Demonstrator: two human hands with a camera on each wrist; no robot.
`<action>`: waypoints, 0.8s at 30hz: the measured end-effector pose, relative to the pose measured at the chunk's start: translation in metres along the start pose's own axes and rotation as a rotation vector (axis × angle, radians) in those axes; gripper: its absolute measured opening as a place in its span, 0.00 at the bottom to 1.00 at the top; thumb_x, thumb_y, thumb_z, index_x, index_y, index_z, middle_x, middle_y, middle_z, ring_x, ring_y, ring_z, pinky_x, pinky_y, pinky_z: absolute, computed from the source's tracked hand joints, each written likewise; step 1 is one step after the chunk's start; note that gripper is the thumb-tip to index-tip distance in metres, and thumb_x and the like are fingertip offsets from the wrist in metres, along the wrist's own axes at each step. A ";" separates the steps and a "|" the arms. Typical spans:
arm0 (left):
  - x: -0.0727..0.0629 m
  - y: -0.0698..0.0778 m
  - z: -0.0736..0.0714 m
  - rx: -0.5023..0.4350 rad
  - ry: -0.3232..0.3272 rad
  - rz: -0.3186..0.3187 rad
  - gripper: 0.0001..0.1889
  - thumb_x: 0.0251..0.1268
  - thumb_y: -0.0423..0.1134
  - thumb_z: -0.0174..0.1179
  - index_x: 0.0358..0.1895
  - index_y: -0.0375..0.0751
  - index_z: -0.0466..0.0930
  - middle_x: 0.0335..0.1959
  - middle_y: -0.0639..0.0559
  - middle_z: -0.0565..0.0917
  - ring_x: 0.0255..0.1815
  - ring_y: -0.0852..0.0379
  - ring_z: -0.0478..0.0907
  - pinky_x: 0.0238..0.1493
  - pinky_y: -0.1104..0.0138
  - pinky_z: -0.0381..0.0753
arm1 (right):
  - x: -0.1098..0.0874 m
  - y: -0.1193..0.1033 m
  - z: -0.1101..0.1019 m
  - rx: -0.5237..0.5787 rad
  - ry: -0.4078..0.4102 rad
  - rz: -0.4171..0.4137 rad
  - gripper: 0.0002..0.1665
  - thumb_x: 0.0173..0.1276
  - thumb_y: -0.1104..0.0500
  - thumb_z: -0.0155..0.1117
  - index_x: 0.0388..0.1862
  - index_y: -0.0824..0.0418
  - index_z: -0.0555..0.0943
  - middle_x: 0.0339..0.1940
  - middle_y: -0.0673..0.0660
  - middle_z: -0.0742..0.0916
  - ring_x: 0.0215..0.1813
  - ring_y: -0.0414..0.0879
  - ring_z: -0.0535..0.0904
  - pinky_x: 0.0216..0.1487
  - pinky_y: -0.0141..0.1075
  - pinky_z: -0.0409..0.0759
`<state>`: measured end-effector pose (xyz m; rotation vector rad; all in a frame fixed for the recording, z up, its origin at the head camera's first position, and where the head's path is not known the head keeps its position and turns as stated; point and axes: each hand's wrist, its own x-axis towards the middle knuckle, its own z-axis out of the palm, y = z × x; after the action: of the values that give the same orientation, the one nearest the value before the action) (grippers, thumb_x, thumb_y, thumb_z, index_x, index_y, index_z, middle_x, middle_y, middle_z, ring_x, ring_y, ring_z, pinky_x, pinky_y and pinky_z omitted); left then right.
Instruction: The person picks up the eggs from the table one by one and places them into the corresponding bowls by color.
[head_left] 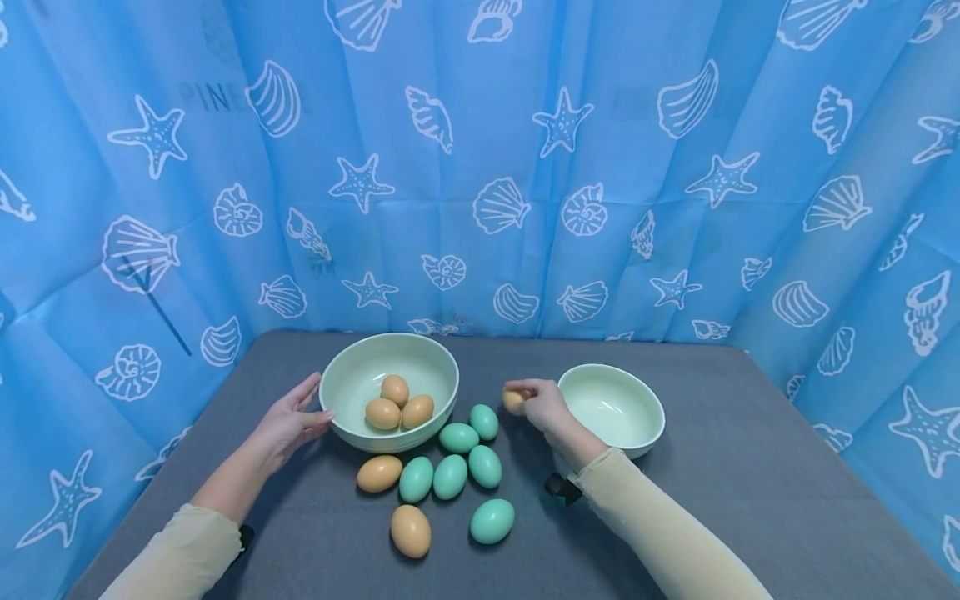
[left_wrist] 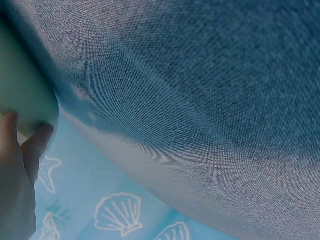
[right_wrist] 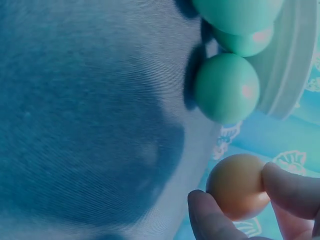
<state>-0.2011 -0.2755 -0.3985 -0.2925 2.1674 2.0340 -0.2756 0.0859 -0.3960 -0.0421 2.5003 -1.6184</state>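
My right hand (head_left: 546, 407) pinches a brown egg (right_wrist: 237, 186) between thumb and fingertips, over the table between two pale green bowls. At the larger bowl (head_left: 347, 375), my left hand (head_left: 291, 423) has its fingers and thumb extended against the outer left side. In the left wrist view the fingertips (left_wrist: 44, 131) meet that bowl's wall. Three brown eggs (head_left: 383, 413) lie together inside it. Just behind my right wrist stands the smaller bowl (head_left: 637, 400), whose visible inside holds nothing.
Several green eggs (head_left: 450, 477) lie on the grey cloth in front of and right of the larger bowl. Two more brown eggs (head_left: 411, 532) rest at the left of them. A blue curtain (head_left: 480, 183) with white shell prints hangs behind the table.
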 end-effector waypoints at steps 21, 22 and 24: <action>0.000 0.001 -0.001 0.015 -0.001 0.006 0.42 0.72 0.29 0.53 0.78 0.44 0.33 0.78 0.42 0.33 0.76 0.39 0.45 0.69 0.49 0.62 | -0.011 -0.033 -0.004 0.071 -0.042 -0.041 0.21 0.67 0.74 0.59 0.58 0.67 0.80 0.60 0.68 0.78 0.50 0.54 0.77 0.46 0.46 0.81; 0.000 0.001 -0.001 0.016 0.000 0.006 0.42 0.72 0.29 0.53 0.78 0.44 0.33 0.78 0.41 0.33 0.76 0.39 0.45 0.69 0.49 0.62 | -0.012 -0.035 -0.004 0.072 -0.044 -0.041 0.21 0.67 0.74 0.59 0.58 0.67 0.80 0.60 0.68 0.78 0.50 0.54 0.78 0.45 0.45 0.81; 0.000 0.001 0.000 0.016 0.003 0.003 0.42 0.72 0.29 0.53 0.78 0.43 0.33 0.78 0.41 0.34 0.76 0.39 0.45 0.69 0.49 0.62 | -0.013 -0.038 -0.003 0.073 -0.050 -0.042 0.21 0.66 0.73 0.60 0.58 0.66 0.81 0.60 0.67 0.79 0.50 0.53 0.77 0.44 0.43 0.81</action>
<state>-0.2018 -0.2759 -0.3975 -0.2913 2.1864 2.0176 -0.2660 0.0746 -0.3591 -0.1253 2.4174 -1.7016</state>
